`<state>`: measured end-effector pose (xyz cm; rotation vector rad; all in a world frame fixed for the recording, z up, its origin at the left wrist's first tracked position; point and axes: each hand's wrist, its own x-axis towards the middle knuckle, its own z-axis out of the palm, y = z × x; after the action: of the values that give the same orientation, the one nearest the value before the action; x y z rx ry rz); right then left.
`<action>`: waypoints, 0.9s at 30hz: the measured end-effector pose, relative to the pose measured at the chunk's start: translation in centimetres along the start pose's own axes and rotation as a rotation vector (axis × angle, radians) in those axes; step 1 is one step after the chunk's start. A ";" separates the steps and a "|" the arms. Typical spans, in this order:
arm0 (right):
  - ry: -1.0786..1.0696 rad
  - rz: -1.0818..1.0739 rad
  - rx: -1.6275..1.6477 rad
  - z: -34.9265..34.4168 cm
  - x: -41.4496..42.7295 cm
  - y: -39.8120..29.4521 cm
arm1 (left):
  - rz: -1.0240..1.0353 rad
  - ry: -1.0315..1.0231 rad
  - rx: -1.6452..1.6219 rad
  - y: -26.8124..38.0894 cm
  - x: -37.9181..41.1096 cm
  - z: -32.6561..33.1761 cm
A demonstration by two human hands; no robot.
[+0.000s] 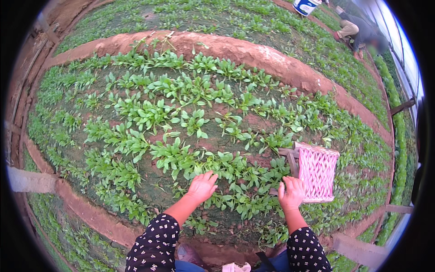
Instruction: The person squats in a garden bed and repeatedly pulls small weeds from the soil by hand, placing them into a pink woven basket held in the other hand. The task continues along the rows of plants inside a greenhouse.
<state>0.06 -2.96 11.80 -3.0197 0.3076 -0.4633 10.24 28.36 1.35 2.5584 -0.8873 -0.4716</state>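
Among the leaves of a low green leafy plant (173,157), probably spinach, my left hand (201,187) reaches out palm down. Its fingers are spread a little, and no held thing shows. My right hand (292,193) is at the left side of a small wooden stool (318,173) with a pink and white woven seat. The fingers curl beside the stool's frame; whether they grip it is hidden. The stool appears tipped over, its seat facing me and its legs pointing left into the plants. More leafy plants (244,200) grow between my two hands.
A raised soil ridge (238,49) curves beyond this bed, and another ridge (91,217) runs at lower left. At the upper right, a person (357,30) bends low by a far bed. A white and blue bucket (306,6) stands nearby. My shoe (190,256) is on bare soil.
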 end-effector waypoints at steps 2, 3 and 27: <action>0.000 0.005 0.008 -0.3 0.1 0.0 | 0.030 0.048 -0.041 0.1 0.0 0.4; 0.005 0.002 0.003 -0.4 0.1 0.2 | 0.042 0.071 -0.062 0.3 0.1 0.4; -0.055 0.028 -0.032 -0.2 0.0 0.5 | 0.195 0.065 -0.340 2.4 0.7 -1.7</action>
<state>-0.14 -3.44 11.93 -3.0482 0.3563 -0.3766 10.25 26.61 3.81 2.1450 -0.9330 -0.4355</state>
